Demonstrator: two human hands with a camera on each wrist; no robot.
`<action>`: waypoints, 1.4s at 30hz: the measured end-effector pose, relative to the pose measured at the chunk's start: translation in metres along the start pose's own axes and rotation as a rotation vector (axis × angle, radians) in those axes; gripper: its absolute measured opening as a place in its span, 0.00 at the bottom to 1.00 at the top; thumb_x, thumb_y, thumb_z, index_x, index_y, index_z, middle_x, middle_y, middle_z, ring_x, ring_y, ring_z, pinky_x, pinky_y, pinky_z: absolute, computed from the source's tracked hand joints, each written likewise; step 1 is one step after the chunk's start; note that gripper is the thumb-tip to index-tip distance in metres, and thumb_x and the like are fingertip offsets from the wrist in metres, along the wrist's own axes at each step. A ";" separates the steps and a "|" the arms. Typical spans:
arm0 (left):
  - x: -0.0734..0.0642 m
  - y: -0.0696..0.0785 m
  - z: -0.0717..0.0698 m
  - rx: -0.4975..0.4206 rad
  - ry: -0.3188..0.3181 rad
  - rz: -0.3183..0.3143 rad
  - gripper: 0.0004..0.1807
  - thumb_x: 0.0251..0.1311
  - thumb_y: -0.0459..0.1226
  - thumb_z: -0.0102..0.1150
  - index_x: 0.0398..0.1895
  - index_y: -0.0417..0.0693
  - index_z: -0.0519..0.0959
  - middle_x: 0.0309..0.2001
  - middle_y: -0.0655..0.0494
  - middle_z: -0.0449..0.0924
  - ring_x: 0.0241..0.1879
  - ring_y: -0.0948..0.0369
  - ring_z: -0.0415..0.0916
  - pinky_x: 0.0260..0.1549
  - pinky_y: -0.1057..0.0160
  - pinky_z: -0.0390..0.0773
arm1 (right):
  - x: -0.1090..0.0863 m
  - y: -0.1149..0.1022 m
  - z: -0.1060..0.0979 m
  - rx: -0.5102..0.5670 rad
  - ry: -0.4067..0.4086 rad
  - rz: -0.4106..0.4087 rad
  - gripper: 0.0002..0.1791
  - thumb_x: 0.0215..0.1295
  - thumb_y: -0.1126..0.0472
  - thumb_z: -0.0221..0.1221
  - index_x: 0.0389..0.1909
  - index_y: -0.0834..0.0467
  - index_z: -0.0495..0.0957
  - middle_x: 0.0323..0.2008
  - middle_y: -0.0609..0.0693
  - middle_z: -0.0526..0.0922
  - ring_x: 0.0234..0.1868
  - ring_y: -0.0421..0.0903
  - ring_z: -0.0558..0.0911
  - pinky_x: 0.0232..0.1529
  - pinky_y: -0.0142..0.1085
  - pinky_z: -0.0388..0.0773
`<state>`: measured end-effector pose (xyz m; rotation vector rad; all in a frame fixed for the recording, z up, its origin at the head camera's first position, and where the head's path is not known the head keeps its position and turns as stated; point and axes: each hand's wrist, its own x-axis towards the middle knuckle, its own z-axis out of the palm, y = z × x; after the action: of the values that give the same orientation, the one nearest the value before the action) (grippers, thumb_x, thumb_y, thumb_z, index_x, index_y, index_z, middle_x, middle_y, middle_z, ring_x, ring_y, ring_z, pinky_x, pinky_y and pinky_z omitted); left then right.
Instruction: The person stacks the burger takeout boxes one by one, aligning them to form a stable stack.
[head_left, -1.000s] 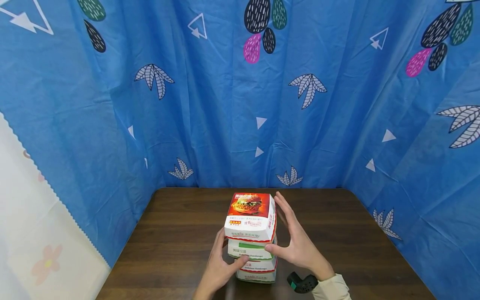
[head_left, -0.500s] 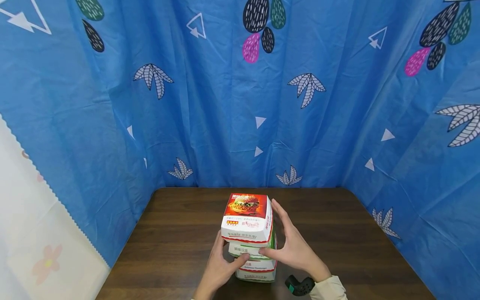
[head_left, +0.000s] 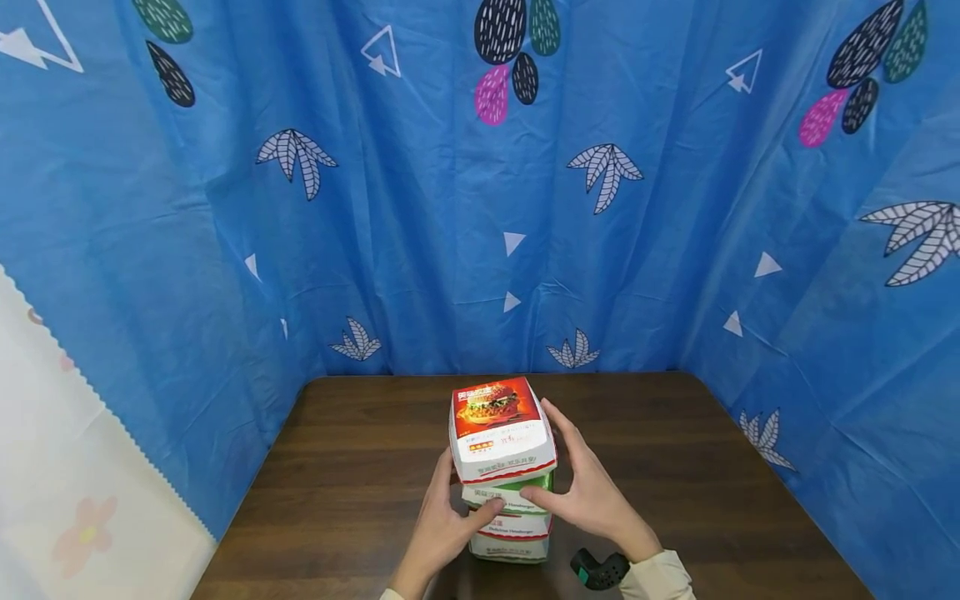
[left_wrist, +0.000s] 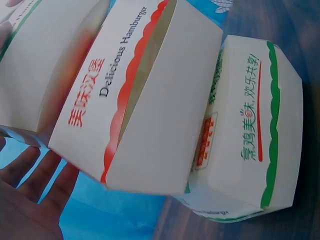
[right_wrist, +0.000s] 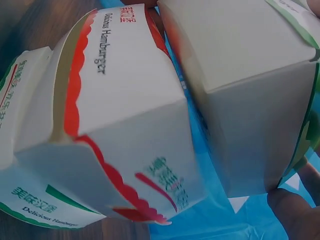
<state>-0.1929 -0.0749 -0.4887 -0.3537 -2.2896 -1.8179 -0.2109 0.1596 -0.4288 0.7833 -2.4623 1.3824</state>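
Several paper hamburger boxes form a stack. The top one, red-edged [head_left: 495, 429], sits turned and tilted on a green-edged box [head_left: 483, 494]. My left hand [head_left: 442, 525] grips that green-edged box from the left, thumb on its front. From the right, my right hand [head_left: 600, 496] holds the same box, thumb in front and fingers behind. Below it are another red-edged box [left_wrist: 100, 85] and a green-edged box [left_wrist: 255, 125] at the bottom. In the right wrist view a narrow wedge of blue shows between the held box [right_wrist: 255, 135] and the red-edged one beneath.
The stack stands on a dark wooden table [head_left: 360, 433]. A blue patterned curtain [head_left: 420, 250] rises behind it and along the sides. White cloth with flowers [head_left: 75, 467] hangs at the left. A black strap device [head_left: 600, 569] is at my right wrist.
The top red-edged box has turned on the stack, its front edge now slanting up to the right. Both hands keep their hold on the green-edged box, having shifted only slightly.
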 end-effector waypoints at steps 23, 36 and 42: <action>0.000 0.004 0.000 0.014 -0.024 0.008 0.53 0.57 0.46 0.76 0.81 0.66 0.53 0.69 0.55 0.68 0.63 0.51 0.66 0.58 0.36 0.72 | -0.009 0.007 0.001 0.042 0.052 0.008 0.65 0.53 0.56 0.79 0.83 0.42 0.45 0.76 0.50 0.61 0.68 0.41 0.67 0.60 0.55 0.78; -0.001 0.002 -0.002 0.045 -0.026 0.030 0.52 0.57 0.47 0.76 0.80 0.73 0.54 0.71 0.68 0.65 0.68 0.59 0.65 0.67 0.51 0.71 | -0.009 0.012 0.001 0.126 0.081 -0.009 0.68 0.50 0.62 0.80 0.83 0.47 0.43 0.81 0.53 0.51 0.73 0.32 0.56 0.60 0.72 0.72; -0.001 -0.002 -0.005 0.064 -0.010 0.063 0.53 0.57 0.47 0.76 0.82 0.57 0.55 0.75 0.63 0.63 0.71 0.51 0.65 0.69 0.49 0.70 | -0.010 0.013 0.001 0.133 0.081 -0.003 0.67 0.50 0.62 0.79 0.83 0.46 0.43 0.81 0.53 0.50 0.75 0.34 0.54 0.57 0.79 0.67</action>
<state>-0.1921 -0.0807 -0.4897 -0.4210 -2.3101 -1.7129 -0.2098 0.1680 -0.4428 0.7428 -2.3272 1.5579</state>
